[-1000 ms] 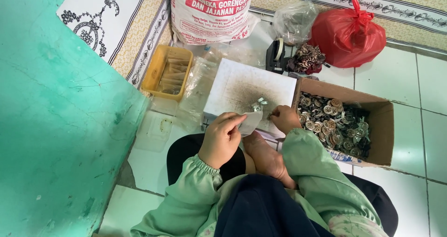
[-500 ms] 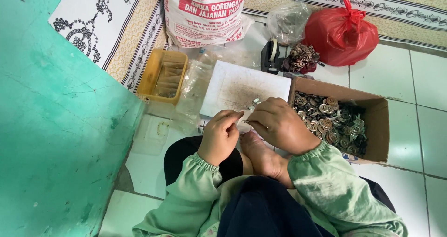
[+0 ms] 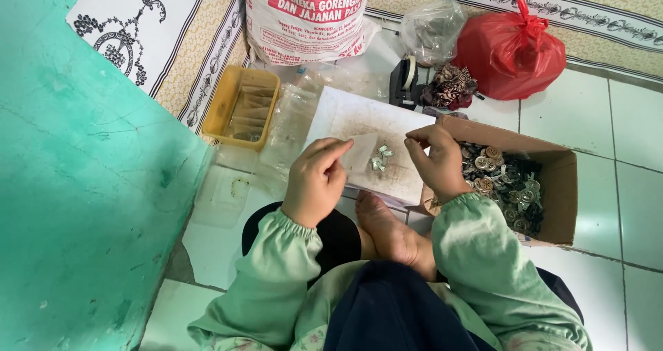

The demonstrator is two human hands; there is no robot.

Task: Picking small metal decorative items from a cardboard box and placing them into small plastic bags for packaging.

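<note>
My left hand (image 3: 314, 180) pinches the corner of a small clear plastic bag (image 3: 359, 151) over a white board (image 3: 345, 120) on the floor. Several small silvery metal pieces (image 3: 378, 160) show at the bag's right end. My right hand (image 3: 440, 163) hovers at the near left corner of an open cardboard box (image 3: 563, 185). Its fingertips are pinched together with nothing visible between them. The box holds a heap of round metal buttons (image 3: 507, 185). My bare foot (image 3: 390, 230) rests below the board, between my green sleeves.
A yellow tray (image 3: 224, 102) stands left of the board beside loose clear plastic bags (image 3: 290, 127). At the back are a printed white sack (image 3: 307, 16), a clear bag (image 3: 431, 30), a tape dispenser (image 3: 404, 82) and a red plastic bag (image 3: 511, 47). A green wall (image 3: 83, 185) fills the left.
My hands were together at the small bag half a second ago. My right hand has since moved right to the box's corner, while my left hand still holds the bag.
</note>
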